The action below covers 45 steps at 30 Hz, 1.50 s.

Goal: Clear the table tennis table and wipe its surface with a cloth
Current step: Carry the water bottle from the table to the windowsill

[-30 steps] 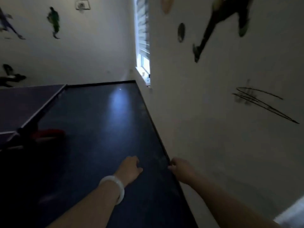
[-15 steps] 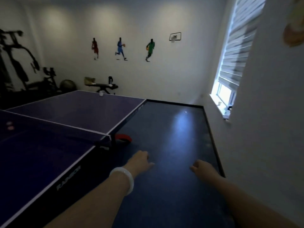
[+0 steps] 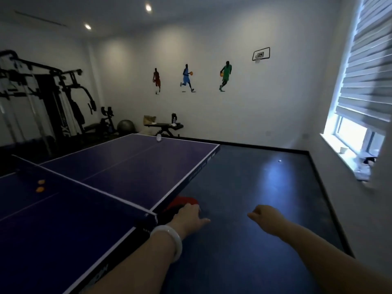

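Standing at the right side edge of the table tennis table, near the net. Both arms reach forward over the dark blue floor.

Left hand: just off the table's right edge, beside the net post. Fingers loosely curled, thumb out to the right, nothing held. White bangle on the wrist. Hand sits in front of a red paddle that pokes out from under the table edge; contact with it cannot be judged.

Right hand: out over the floor, well apart from the table. Fingers curled under loosely, nothing in them.

On the table:
- Two orange balls on the near half, close against the net, toward the left edge.
- One white ball at the far end edge, near the centre line.
- Surface is purple-blue with white lines.

Off the table:
- Small white ball on the floor in a patch of window light, near the far wall.
- Window with blinds on the right wall; small items on its sill, too blurred to name.
- Weight bench beyond the far end with a dark bottle and a bag on it.
- Gym machine in the far left corner, grey exercise ball beside it.
- Basketball player decals and a hoop decal on the far wall.

No cloth in view.
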### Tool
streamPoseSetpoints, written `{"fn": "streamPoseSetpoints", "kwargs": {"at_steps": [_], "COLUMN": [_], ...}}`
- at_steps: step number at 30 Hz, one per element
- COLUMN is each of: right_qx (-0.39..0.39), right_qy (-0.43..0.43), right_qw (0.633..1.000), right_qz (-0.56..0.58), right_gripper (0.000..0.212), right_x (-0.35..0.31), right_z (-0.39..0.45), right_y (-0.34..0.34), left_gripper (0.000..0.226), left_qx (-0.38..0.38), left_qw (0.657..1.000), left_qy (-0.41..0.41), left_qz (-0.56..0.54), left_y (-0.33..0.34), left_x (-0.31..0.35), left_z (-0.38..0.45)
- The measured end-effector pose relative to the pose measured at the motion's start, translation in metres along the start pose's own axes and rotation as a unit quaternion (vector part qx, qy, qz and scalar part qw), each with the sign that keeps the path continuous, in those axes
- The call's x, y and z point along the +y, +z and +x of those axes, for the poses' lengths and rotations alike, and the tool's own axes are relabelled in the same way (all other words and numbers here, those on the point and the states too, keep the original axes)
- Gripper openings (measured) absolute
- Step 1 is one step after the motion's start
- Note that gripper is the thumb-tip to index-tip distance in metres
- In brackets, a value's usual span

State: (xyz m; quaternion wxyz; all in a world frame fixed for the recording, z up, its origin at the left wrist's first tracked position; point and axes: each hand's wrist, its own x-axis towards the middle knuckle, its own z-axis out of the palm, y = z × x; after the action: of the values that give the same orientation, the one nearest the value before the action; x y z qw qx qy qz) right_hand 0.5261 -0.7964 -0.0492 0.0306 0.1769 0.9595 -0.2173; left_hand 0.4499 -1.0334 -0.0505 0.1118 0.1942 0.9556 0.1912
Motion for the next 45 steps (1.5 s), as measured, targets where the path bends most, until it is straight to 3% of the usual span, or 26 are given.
{"fn": "streamPoseSetpoints", "kwargs": {"at_steps": [8, 15, 23, 35, 45], "right_qx": [-0.004, -0.066, -0.093, -0.093, -0.165], "right_qy": [-0.012, 0.008, 0.03, 0.067, -0.001], "right_qw": [1.0, 0.998, 0.995, 0.993, 0.985], "right_qz": [0.024, 0.022, -0.001, 0.002, -0.059], "right_gripper": [0.039, 0.051, 0.052, 0.046, 0.037], "right_x": [0.03, 0.062, 0.09, 0.211, 0.278], "right_z": [0.197, 0.35, 0.576, 0.893, 1.168], "right_y": [-0.053, -0.038, -0.064, -0.15, -0.213], "left_gripper": [0.054, 0.059, 0.056, 0.052, 0.049], "left_qx": [-0.011, -0.037, -0.063, -0.095, -0.093], "left_qw": [0.999, 0.998, 0.997, 0.994, 0.988], "left_qy": [-0.013, -0.035, -0.018, 0.031, -0.086], "left_qz": [-0.028, -0.031, -0.032, -0.05, -0.092], "left_y": [-0.006, 0.014, 0.001, 0.023, 0.036], "left_x": [0.053, 0.059, 0.066, 0.184, 0.227], "left_z": [0.196, 0.359, 0.612, 0.962, 1.185]}}
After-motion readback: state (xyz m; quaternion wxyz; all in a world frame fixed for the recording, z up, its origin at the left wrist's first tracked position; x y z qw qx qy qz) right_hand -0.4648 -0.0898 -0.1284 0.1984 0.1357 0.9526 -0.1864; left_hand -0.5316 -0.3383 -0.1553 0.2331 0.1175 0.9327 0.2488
